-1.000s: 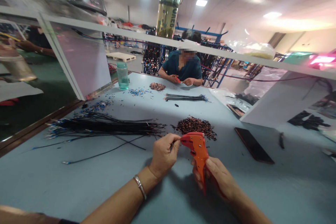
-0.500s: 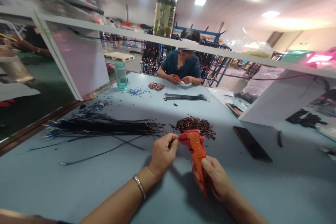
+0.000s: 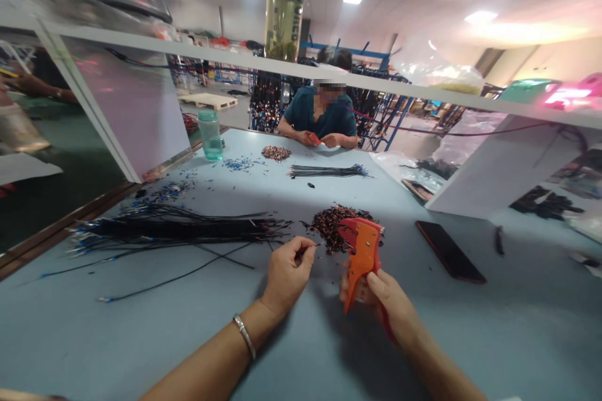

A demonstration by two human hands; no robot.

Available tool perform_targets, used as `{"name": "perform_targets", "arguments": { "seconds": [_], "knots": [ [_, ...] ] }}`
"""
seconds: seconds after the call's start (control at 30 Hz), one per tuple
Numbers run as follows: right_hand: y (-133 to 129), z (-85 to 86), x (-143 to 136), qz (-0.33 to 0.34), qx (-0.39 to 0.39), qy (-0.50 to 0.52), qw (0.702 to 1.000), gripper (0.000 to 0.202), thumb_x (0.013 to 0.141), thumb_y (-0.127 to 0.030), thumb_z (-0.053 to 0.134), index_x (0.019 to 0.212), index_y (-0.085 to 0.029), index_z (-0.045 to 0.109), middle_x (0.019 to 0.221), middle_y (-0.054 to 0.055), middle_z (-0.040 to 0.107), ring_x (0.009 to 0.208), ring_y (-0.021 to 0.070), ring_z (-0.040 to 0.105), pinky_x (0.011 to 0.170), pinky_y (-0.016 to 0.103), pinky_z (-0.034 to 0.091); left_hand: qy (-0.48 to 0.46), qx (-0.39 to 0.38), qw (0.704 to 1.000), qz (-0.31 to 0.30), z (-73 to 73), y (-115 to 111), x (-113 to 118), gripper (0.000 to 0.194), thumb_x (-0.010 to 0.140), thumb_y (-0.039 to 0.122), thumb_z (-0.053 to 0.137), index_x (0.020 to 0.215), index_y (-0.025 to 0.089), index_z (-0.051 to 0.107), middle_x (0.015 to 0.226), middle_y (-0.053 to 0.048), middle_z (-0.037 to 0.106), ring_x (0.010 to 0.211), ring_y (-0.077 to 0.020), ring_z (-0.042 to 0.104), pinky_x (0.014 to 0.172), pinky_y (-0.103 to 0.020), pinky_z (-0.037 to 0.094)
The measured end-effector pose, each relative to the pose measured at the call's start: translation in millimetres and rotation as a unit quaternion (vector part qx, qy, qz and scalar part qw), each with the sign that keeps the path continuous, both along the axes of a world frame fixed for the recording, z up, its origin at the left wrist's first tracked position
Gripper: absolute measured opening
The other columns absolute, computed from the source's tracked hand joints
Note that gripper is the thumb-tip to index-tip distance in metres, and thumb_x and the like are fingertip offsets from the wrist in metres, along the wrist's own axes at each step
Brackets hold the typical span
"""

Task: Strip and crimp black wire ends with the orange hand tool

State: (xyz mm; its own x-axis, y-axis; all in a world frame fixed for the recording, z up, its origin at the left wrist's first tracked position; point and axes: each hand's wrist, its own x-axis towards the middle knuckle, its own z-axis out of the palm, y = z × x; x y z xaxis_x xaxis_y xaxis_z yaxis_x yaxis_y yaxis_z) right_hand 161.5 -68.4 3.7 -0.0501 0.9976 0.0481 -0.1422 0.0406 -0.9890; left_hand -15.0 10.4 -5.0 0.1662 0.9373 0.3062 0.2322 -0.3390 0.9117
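My left hand (image 3: 289, 269) pinches a small dark wire end (image 3: 318, 244) between thumb and forefinger, just left of the tool's jaws and not touching them. In my right hand (image 3: 383, 301) is an orange and red wire stripper (image 3: 364, 250), its head upright over a pile of small copper and black pieces (image 3: 329, 225). A thick bundle of black wires (image 3: 179, 227) with blue and silver ends lies to the left. One loose black wire (image 3: 179, 277) curves across the table in front of that bundle.
A dark phone (image 3: 449, 250) lies at the right. Across the table (image 3: 263, 351), a person (image 3: 320, 113) holds a red tool behind a smaller wire bundle (image 3: 329, 170). A green bottle (image 3: 210, 136) stands at the back left. A white shelf (image 3: 226, 58) spans above.
The wire stripper has moved right, away from my left hand, and its handles are spread wider. My left hand still pinches the wire, whose tip now shows clear of the jaws.
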Motion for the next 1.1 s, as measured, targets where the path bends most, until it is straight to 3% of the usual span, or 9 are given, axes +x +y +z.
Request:
{"name": "perform_targets", "arguments": {
  "seconds": [0.1, 0.2, 0.33, 0.43, 0.67, 1.1],
  "knots": [
    [-2, 1.4, 2, -0.037, 0.09, -0.193, 0.976, 0.03, 0.087, -0.044, 0.055, 0.098, -0.017, 0.062, 0.082, 0.006, 0.065, 0.074, 0.0219, 0.059, 0.071, 0.033, 0.048, -0.033, -0.036, 0.998, -0.033, 2.2, -2, 1, 0.016, 0.079, 0.028, 0.055, 0.076, 0.015, 0.064, 0.066, 0.0, 0.061, 0.062, -0.0127, 0.053, 0.059, -0.022, 0.041],
    [-2, -0.1, 0, -0.054, 0.19, -0.354, 0.914, 0.029, 0.084, -0.034, 0.059, 0.109, -0.02, 0.059, 0.095, 0.008, 0.066, 0.081, 0.0243, 0.06, 0.074, 0.034, 0.047, -0.088, -0.081, 0.989, -0.083, 2.8, -6, 4, 0.015, 0.077, 0.029, 0.057, 0.072, 0.015, 0.062, 0.063, 0.002, 0.058, 0.059, -0.0115, 0.05, 0.058, -0.021, 0.04],
    [0, -7.4, -2, -0.049, 0.275, -0.497, 0.822, 0.041, 0.082, -0.03, 0.061, 0.121, -0.02, 0.053, 0.106, 0.014, 0.065, 0.092, 0.0291, 0.06, 0.078, 0.04, 0.048, -0.177, -0.176, 0.958, -0.139, 3.7, -11, 7, 0.01, 0.068, 0.024, 0.062, 0.068, 0.015, 0.058, 0.06, 0.003, 0.057, 0.056, -0.0102, 0.049, 0.056, -0.021, 0.041],
    [3, -11.4, -1, -0.07, 0.299, -0.549, 0.777, 0.041, 0.084, -0.031, 0.059, 0.122, -0.018, 0.05, 0.106, 0.016, 0.064, 0.092, 0.0299, 0.061, 0.078, 0.042, 0.049, -0.208, -0.204, 0.945, -0.146, 5.2, -12, 9, 0.009, 0.066, 0.022, 0.064, 0.069, 0.015, 0.059, 0.062, 0.003, 0.058, 0.057, -0.0102, 0.05, 0.058, -0.021, 0.042],
    [8, -15.2, 4, -0.101, 0.31, -0.562, 0.76, 0.039, 0.085, -0.027, 0.055, 0.121, -0.017, 0.048, 0.105, 0.015, 0.064, 0.091, 0.0276, 0.062, 0.077, 0.04, 0.053, -0.218, -0.177, 0.943, -0.18, 0.5, -8, 10, 0.011, 0.072, 0.024, 0.066, 0.074, 0.014, 0.064, 0.067, 0.002, 0.064, 0.064, -0.0112, 0.053, 0.067, -0.022, 0.045],
    [8, -15.5, 2, -0.086, 0.315, -0.561, 0.76, 0.037, 0.086, -0.028, 0.055, 0.121, -0.016, 0.047, 0.102, 0.015, 0.063, 0.088, 0.0262, 0.063, 0.074, 0.037, 0.054, -0.165, -0.144, 0.956, -0.193, 2.5, -7, 8, 0.007, 0.067, 0.019, 0.065, 0.07, 0.013, 0.068, 0.069, -0.002, 0.071, 0.065, -0.0159, 0.06, 0.069, -0.027, 0.05]
  ]
}}
